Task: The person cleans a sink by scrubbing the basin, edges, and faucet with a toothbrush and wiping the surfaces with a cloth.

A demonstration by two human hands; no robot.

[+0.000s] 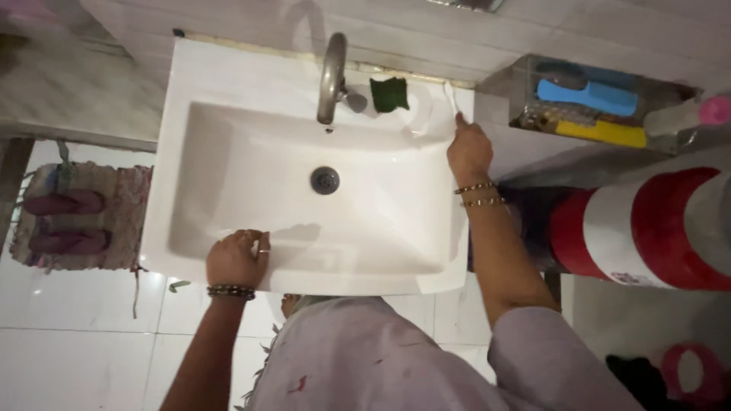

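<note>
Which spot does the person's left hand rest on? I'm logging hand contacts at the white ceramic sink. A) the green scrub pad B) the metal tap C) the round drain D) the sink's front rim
D: the left hand lies closed on the front rim of the white ceramic sink, apart from the metal tap and round drain.

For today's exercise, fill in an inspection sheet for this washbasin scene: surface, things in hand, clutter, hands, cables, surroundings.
Surface: white washbasin, basin bare, drain open.
Things in hand: white toothbrush at the back right rim; metal tap over the basin.
Clutter: green pad beside the tap.
Hands: left hand rests on the front rim; right hand grips the toothbrush.
Cables: nothing seen.
Surroundings: wall shelf with blue and yellow items, red and white drum, mat with sandals, white floor tiles.
</note>
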